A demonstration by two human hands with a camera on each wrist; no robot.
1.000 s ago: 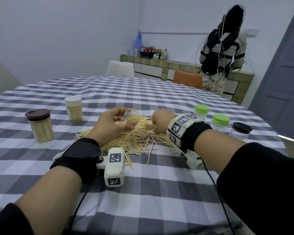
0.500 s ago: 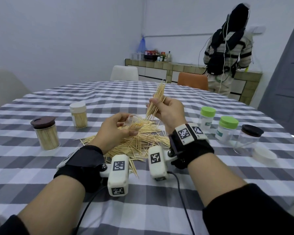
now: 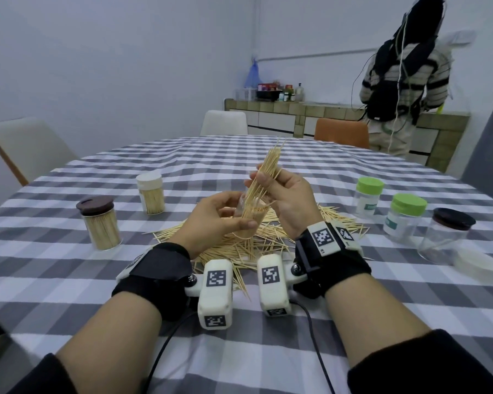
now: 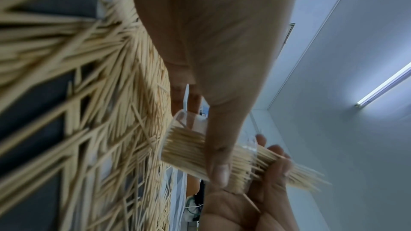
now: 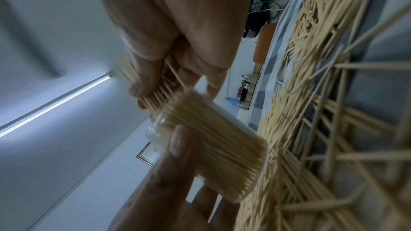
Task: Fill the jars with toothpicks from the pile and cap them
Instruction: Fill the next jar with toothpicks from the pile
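Toothpicks in a bundle (image 3: pixel 264 177) are being pinched between the thumb and curled fingers of the right hand (image 3: pixel 286 200) and fed into a clear jar (image 3: pixel 249 216), which is being gripped, tilted, in the curled fingers of the left hand (image 3: pixel 217 220) just above the pile (image 3: pixel 239 245). Risk is being carried by the splayed upper ends: with the jar already looking nearly packed, sticks are likely being jammed at the mouth or shed back onto the pile if the pinch is being loosened early.
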